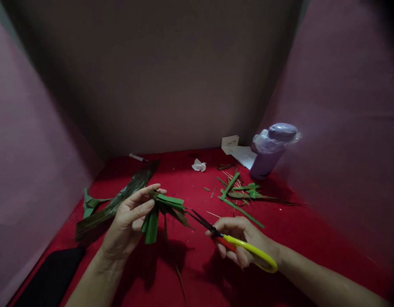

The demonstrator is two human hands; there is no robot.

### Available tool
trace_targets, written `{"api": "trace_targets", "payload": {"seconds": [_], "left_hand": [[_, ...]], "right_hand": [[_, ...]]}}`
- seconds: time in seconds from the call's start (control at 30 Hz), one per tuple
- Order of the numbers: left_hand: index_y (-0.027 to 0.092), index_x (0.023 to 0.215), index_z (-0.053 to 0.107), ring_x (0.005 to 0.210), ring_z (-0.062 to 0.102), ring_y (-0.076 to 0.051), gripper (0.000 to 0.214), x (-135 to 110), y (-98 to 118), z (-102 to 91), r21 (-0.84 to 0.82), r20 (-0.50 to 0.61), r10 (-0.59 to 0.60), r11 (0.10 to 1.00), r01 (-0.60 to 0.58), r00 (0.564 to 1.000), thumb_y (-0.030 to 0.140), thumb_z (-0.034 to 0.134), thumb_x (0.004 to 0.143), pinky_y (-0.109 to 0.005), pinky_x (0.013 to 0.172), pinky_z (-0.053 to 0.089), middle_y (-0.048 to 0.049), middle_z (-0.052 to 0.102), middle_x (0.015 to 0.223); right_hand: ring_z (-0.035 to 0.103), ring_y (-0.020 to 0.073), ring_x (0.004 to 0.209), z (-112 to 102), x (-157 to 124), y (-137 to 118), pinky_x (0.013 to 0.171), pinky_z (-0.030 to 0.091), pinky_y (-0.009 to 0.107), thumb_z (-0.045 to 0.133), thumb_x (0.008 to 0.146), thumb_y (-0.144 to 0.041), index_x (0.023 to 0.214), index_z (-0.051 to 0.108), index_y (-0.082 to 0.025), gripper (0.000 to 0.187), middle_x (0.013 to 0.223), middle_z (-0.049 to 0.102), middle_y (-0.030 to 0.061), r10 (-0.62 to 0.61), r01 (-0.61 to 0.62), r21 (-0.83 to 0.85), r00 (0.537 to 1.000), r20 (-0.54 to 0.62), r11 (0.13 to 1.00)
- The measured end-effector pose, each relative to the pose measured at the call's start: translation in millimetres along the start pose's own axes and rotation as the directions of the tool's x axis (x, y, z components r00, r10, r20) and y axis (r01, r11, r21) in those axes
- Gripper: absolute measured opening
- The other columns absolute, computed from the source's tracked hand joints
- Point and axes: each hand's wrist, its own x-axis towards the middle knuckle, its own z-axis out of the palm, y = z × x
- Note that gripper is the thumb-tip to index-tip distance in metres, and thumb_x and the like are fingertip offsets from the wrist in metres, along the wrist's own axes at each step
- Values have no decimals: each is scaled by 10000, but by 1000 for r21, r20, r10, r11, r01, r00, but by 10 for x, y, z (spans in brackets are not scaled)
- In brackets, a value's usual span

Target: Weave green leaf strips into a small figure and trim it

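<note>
My left hand (128,221) pinches a small bundle of folded leaf strips (169,200), green with some brown pieces, in front of me. Two green strips hang down from the bundle, and a thin brown strand (176,264) trails below it. In my right hand (240,238) is a pair of scissors (248,249) with black blades and yellow and red handles. Its blades point left toward the bundle, slightly parted, their tips close to the ends of the strips. Whether the tips touch the leaf I cannot tell.
Leaf scraps and thin sticks (237,192) lie right of centre. Behind them stand a purple bottle (267,160) with plastic wrap and some white paper (243,155). On the left are long dark leaves (129,187), a folded leaf piece (91,204), a pen-like item (137,157) and a black object (51,277).
</note>
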Motion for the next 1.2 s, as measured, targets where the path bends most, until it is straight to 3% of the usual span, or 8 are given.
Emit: {"api": "trace_targets", "payload": {"seconds": [0.3,0.57,0.97,1.2], "left_hand": [[172,988,730,817,676,-140,320,-28,13,60,18,-4,-26,999,26,1000,144,759,671,-158,716,525,-63,747,968],[162,961,737,794,686,-153,326,-61,7,110,65,-22,-59,996,61,998,161,789,640,-165,676,541,-67,756,905],[174,957,743,773,696,-178,354,-39,-40,78,116,8,-94,989,93,996,189,806,609,-224,700,561,-75,753,914],[179,957,745,758,695,-185,367,-52,-32,98,127,28,-125,985,121,992,194,810,596,-234,678,563,-74,750,914]], "right_hand": [[479,17,452,26,-3,-24,396,401,106,839,624,-339,1043,592,-122,532,725,633,14,10,-10,-33,1000,-10,999],[467,25,442,126,17,-158,375,414,123,799,548,-578,1015,584,-100,702,688,593,5,71,-72,-47,997,-17,996],[511,55,418,25,20,-43,358,415,158,705,696,-586,1048,560,-115,606,723,632,28,68,-64,-59,995,73,996],[499,45,404,48,23,-71,349,396,152,650,699,-653,1046,564,-115,646,730,628,28,24,-19,-36,991,131,999]]}}
